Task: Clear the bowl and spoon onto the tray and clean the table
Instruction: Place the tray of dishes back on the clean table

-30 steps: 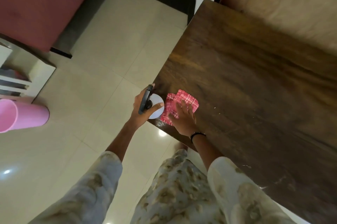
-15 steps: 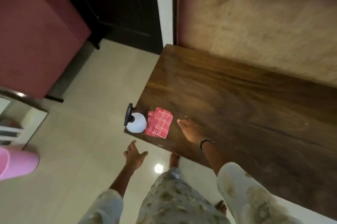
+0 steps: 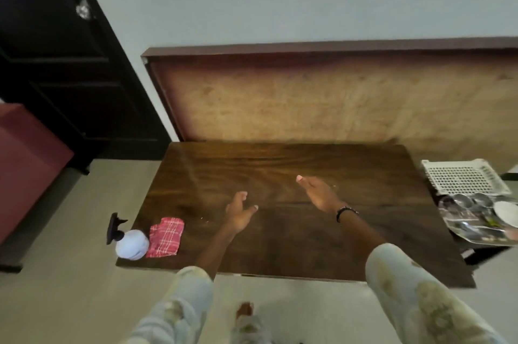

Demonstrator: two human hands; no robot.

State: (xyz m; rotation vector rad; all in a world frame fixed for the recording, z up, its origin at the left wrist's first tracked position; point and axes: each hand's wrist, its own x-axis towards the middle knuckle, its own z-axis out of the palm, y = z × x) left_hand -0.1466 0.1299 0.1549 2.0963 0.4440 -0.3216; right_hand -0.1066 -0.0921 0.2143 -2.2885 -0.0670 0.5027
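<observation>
**Both hands empty over the bench, cloth and spray bottle at its near left corner**

The dark wooden bench (image 3: 294,231) stands with its far edge against a wall panel. The left hand (image 3: 238,213) is held above the middle of the bench, toward the near edge, fingers spread apart and gripping nothing. The right hand (image 3: 319,193) is a little farther in and to the right, fingers stretched out side by side, also holding nothing; a dark bracelet (image 3: 346,212) sits on its wrist. Whether either hand touches the wood cannot be told.

At the near left corner lies a folded red checked cloth (image 3: 165,237), flat on the wood. Just beside it, at the very corner, stands a white spray bottle (image 3: 131,244), its black trigger head (image 3: 115,227) reaching out past the left edge of the bench. The two seem to touch.

A few pale crumbs (image 3: 206,220) lie between the cloth and the left hand.

Off the right edge of the bench, on a lower stand, is a metal tray (image 3: 476,235) carrying small steel bowls (image 3: 473,200), a white bowl (image 3: 506,213) and cutlery too blurred to single out a spoon. Behind the tray lies a white perforated basket (image 3: 462,177).
</observation>
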